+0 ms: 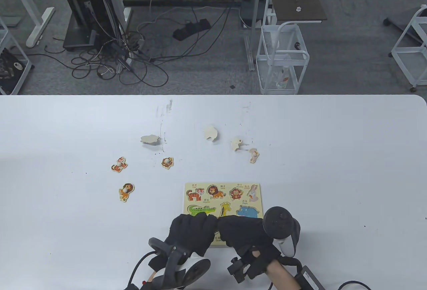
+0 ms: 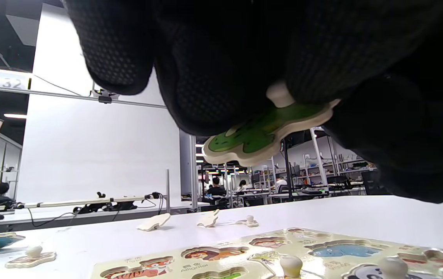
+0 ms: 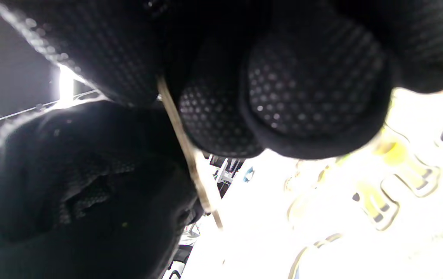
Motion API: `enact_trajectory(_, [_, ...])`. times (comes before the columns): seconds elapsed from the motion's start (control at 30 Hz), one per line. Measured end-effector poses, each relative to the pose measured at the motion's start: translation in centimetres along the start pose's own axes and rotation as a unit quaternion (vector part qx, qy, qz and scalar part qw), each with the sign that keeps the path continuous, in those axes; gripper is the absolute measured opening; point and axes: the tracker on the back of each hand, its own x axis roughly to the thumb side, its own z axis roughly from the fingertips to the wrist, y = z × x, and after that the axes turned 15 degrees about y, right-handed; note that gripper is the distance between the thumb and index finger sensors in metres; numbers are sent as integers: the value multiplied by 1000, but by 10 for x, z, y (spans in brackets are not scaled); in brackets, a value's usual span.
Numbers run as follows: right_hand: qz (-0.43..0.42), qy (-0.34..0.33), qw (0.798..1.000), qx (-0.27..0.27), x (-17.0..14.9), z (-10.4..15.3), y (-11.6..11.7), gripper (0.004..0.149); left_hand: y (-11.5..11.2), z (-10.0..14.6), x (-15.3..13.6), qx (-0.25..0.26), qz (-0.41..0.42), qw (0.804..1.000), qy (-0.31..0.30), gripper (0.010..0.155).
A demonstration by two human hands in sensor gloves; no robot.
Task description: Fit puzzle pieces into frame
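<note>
Puzzle frame (image 1: 223,200): one, on white surface (image 1: 333,156), near edge under both hands. Loose pieces on surface: seven — three face-up (tiger piece (image 1: 119,164), lion piece (image 1: 126,192), monkey piece (image 1: 167,162)), four blank-side or pale. Left hand (image 1: 190,233): fingers (image 2: 206,89) pinch green piece (image 2: 264,133) by knob, above frame. Right hand (image 1: 248,233): fingers (image 3: 314,89) curled beside it; grasp cannot be determined.

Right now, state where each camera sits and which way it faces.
Table view: overhead, looking down at the puzzle frame; left hand and right hand show.
Left wrist view: low under the left hand, facing across the frame; fingers grip the green piece.
Right wrist view: under right-hand fingers, overexposed.
Shared: the frame.
</note>
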Motion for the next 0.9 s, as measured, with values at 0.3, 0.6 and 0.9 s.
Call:
enact_trajectory(0.3, [165,-72,979,-94,13,9,-26,58,10,-17,-6,-40,-10,999,16,47])
enact_trajectory(0.6, [192,-27,969,-152,-9,-7,-59,61,31,-50,-26,-121,-24,992,19,45])
enact_trajectory(0.9, [150,41,972,-175,-32,-18,-79,57,8,-76,-10,-205,-129,970,-38,45])
